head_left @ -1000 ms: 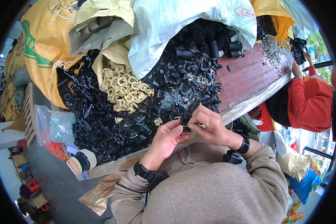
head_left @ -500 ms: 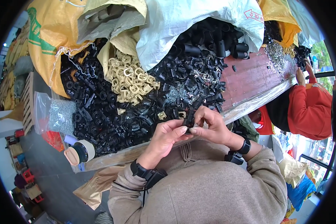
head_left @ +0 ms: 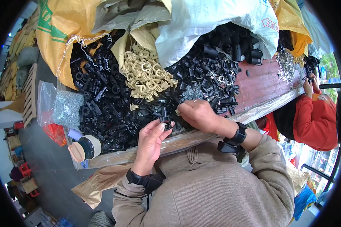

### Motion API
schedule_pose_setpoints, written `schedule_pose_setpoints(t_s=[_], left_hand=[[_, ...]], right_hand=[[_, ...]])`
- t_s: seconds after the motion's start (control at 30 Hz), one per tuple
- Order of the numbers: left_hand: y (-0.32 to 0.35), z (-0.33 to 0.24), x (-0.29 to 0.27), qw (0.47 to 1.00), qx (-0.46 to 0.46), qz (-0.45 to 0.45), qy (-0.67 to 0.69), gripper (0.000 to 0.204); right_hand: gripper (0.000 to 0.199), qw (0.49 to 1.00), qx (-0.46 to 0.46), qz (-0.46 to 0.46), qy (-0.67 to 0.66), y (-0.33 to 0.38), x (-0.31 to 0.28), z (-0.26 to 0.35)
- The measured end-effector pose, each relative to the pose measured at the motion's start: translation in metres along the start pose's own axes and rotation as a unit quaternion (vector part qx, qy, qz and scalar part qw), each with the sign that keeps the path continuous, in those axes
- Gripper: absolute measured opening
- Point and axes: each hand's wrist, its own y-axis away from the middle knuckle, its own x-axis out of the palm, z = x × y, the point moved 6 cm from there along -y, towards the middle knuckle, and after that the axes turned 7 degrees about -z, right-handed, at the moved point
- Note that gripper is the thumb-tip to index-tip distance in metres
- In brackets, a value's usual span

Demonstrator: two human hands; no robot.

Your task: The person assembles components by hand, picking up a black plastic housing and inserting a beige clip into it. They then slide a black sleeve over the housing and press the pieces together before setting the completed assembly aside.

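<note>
The black part (head_left: pixel 167 125) is at the near edge of the bench, raised at the left hand's fingertips. The left hand's (head_left: pixel 149 140) grip is closed on it between thumb and fingers. Half a second earlier both hands met on a black part; the right hand (head_left: pixel 201 115) has since parted from it and lies over the heap, fingers curled, a beige piece (head_left: pixel 177 112) showing at the fingertips. Whether its grip holds that piece cannot be told. In judgement, the two-handed step has paused and the left hand alone keeps the part. Beyond lie black fittings (head_left: pixel 108 117), the beige clip pile (head_left: pixel 146 77) and silver hardware (head_left: pixel 192 93), all on the bench (head_left: pixel 259 81).
</note>
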Motion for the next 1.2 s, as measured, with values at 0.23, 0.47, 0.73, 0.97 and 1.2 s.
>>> schedule_pose_setpoints(t_s=[0.23, 0.47, 0.73, 0.97, 1.2], left_hand=[[-0.009, 0.004, 0.010, 0.997, -0.058, 0.037, 0.041, 0.022], [-0.014, 0.019, 0.031, 0.995, -0.083, 0.057, 0.015, 0.023], [-0.017, 0.033, 0.054, 0.993, -0.095, 0.072, -0.006, 0.025], [-0.014, 0.044, 0.059, 0.987, -0.132, 0.086, 0.018, 0.023], [-0.012, 0.041, 0.057, 0.983, -0.148, 0.109, 0.025, 0.024]], right_hand=[[0.010, 0.864, 0.218, -0.014, -0.454, 0.013, -0.007, -0.020], [0.012, 0.750, 0.309, -0.100, -0.576, 0.035, -0.010, -0.041], [0.014, 0.912, 0.100, -0.147, -0.369, 0.033, -0.057, -0.019], [0.017, 0.909, 0.152, -0.106, -0.373, 0.039, -0.052, -0.016], [0.016, 0.926, 0.160, -0.145, -0.308, 0.033, -0.049, -0.009]])
